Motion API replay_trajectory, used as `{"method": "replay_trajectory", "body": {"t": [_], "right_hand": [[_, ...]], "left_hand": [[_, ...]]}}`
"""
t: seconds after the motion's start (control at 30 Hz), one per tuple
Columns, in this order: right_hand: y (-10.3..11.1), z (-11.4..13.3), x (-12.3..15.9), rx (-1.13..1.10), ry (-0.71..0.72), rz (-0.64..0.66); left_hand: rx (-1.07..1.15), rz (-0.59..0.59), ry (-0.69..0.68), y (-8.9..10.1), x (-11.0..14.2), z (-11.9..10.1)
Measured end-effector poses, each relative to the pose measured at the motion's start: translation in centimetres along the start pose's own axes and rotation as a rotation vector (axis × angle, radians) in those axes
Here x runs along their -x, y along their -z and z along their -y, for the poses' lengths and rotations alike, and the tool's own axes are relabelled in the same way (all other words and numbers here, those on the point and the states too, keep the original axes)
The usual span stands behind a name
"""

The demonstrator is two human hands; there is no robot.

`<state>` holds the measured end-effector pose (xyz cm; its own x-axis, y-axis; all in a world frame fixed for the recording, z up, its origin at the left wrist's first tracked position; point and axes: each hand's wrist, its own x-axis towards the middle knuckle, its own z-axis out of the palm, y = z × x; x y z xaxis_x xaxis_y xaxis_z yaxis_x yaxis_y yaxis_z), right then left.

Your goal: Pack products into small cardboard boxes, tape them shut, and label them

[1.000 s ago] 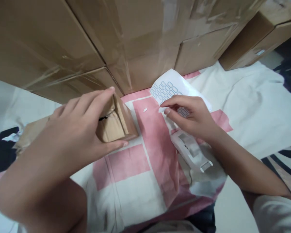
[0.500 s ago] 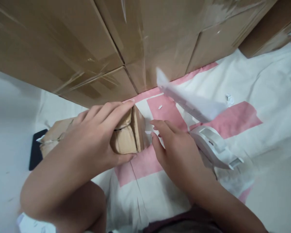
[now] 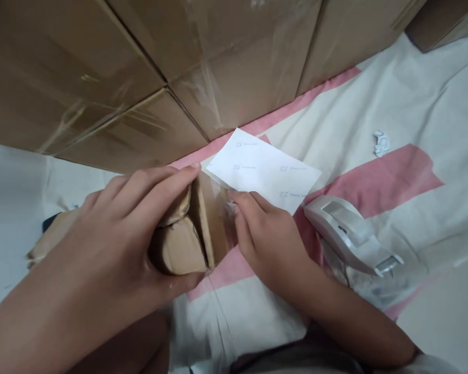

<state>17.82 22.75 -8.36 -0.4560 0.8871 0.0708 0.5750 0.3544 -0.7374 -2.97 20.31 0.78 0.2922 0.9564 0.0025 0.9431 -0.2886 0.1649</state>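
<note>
My left hand (image 3: 128,223) is wrapped over a small cardboard box (image 3: 182,246), thumb on its near side and fingers over its far side. The box lies on its side, and its folded end flaps face right. At that end, my right hand (image 3: 267,234) is closed in a pinch on a shiny strip of clear tape (image 3: 231,210), which joins the box's edge. Just beyond my right fingers lies a white paper sheet (image 3: 257,166) with faint repeated print. A white tape dispenser (image 3: 353,234) stands to the right of my right hand.
Large taped cardboard boxes (image 3: 234,62) form a wall at the back. White and pink cloth (image 3: 390,182) covers the surface. A crumpled paper scrap (image 3: 381,143) lies at right. A dark flat object (image 3: 50,222) shows partly behind the small box.
The white sheet has dropped from a raised, blurred position to lie flat, further left. My right fingers have closed by the box's end. The small box appears nearer and lower left.
</note>
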Motion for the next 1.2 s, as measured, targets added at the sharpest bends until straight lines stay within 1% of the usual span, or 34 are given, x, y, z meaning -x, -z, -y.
{"method": "replay_trajectory", "body": {"t": [0.2,0.4,0.57,0.8,1.0,1.2], "right_hand": [[-0.4,0.0,0.2,0.002,0.078,-0.02],[-1.0,-0.3,0.3,0.0,0.121,-0.059],[-1.3,-0.3,0.4,-0.048,0.154,-0.091],[-1.5,-0.4,0.3,-0.197,0.12,-0.111],[-1.7,-0.6,0.4,-0.342,0.096,-0.105],[-2.0,-0.6,0.5,-0.388,0.113,-0.131]], "left_hand": [[-0.088,0.129,0.041,0.4,0.0,0.2],[-0.097,0.131,0.037,0.4,-0.2,0.0],[-0.087,0.131,0.03,0.4,-0.1,0.0],[-0.082,0.13,0.039,0.1,-0.4,0.0],[-0.093,0.119,0.032,0.2,-0.3,0.1],[-0.102,0.122,0.026,0.1,-0.3,0.1]]}}
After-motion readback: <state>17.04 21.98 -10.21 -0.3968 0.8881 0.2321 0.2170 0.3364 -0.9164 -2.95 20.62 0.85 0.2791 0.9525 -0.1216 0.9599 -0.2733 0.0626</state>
